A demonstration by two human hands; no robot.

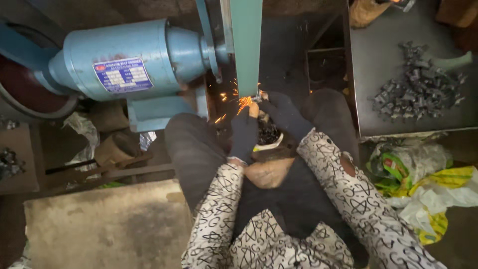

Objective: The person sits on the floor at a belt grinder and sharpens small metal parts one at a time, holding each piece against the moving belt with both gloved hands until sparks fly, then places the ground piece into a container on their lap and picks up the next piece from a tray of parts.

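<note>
Throwing orange sparks, small metal piece [255, 98], gloved hands [264, 122]

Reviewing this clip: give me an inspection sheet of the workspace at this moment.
Surface: grey metal tray at the right; worn mat on the floor at lower left.
Job's things: small metal part, too small to make out, pressed by both hands against the green sanding belt; orange sparks fly at the contact. A bowl of dark pieces sits in the lap.
Clutter: pile of small grey metal parts on the tray; crumpled yellow and green bags below it.
Grippers: left hand and right hand, both in dark gloves, closed at the belt.
Cables: nothing seen.
Surroundings: blue motor housing at the left, dim workshop floor.
</note>
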